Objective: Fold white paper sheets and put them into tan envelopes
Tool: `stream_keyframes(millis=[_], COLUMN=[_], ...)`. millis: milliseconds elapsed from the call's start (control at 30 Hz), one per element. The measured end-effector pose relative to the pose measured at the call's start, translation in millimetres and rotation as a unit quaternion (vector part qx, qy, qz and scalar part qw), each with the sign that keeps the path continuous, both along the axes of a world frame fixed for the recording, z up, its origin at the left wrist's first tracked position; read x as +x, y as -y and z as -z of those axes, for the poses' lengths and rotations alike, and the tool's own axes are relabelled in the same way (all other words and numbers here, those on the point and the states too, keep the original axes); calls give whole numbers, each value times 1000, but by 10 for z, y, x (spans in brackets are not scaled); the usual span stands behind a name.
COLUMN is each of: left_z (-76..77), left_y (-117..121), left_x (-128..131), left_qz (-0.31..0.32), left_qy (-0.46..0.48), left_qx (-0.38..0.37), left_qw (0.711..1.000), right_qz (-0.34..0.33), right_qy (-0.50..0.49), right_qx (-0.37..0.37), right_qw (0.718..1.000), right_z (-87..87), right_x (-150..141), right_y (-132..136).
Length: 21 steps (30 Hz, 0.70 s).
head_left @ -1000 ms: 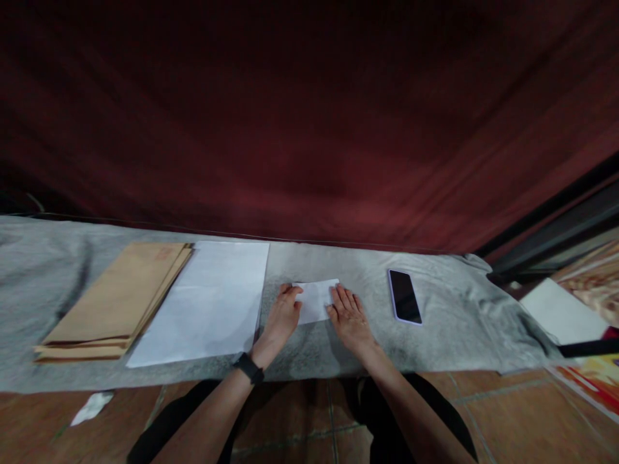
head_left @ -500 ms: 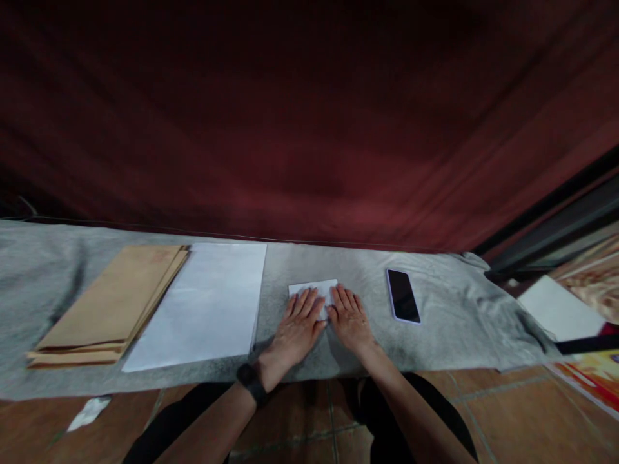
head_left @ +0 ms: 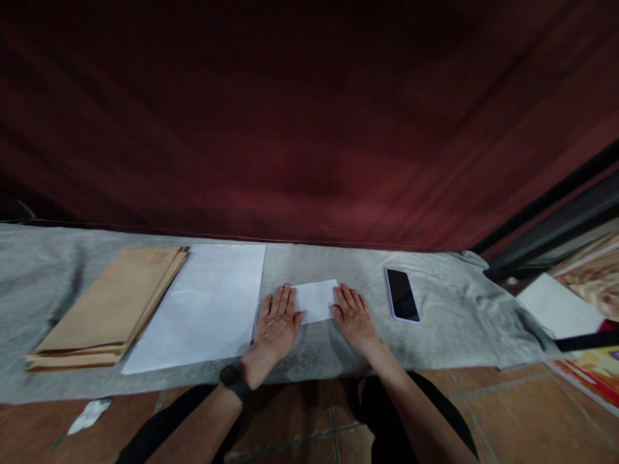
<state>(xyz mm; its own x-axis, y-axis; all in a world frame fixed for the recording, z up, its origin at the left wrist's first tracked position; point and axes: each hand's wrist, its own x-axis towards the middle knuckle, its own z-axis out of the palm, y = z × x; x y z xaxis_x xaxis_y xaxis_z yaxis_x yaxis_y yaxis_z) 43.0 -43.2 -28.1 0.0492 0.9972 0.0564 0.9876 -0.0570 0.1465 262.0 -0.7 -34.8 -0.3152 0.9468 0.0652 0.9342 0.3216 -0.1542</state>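
A small white folded paper point(head_left: 316, 301) lies flat on the grey cloth, between my two hands. My left hand point(head_left: 277, 324) is open, palm down, with its thumb and index finger at the paper's left edge. At the right edge rests my right hand point(head_left: 354, 318), also palm down and open, fingers stretched forward and thumb by the paper. Left of my left hand lies a stack of large white sheets point(head_left: 207, 303). Beyond my right hand is a phone point(head_left: 402, 295) with a dark screen and a pale purple case.
Brown paper envelopes point(head_left: 111, 303) lie piled at the left, touching the white sheets. Grey cloth point(head_left: 464, 322) covers the narrow surface, with a dark red curtain point(head_left: 309, 148) behind it. A crumpled white scrap point(head_left: 89, 415) is on the tiled floor point(head_left: 532, 412).
My left hand has slid left across the small paper to its left edge, uncovering the middle. My right hand has stayed almost in place.
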Motion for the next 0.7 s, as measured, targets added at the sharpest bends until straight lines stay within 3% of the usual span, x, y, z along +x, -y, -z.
stream_keyframes(millis=[100,267,467,700], left_z=[-49,-49,-74,-151], left_y=[-1,-56,-259,-375], left_x=[-28,-100,-139,-85], left_qz=[-6,-7,-9,-55], left_qy=[-2,27,103,136], left_qx=[-24,-1,20,38], left_qw=[1000,1000,994,988], right_qz=[-1,5,16,16], right_qy=[1,-7,-10,-34], right_qx=[-18,-38,-59,-45], right_qw=[1000,999,998,998], right_z=[-20,-6,-23,-20], right_x=[103,250,243,252], right_y=[-44,-124,-181,-170])
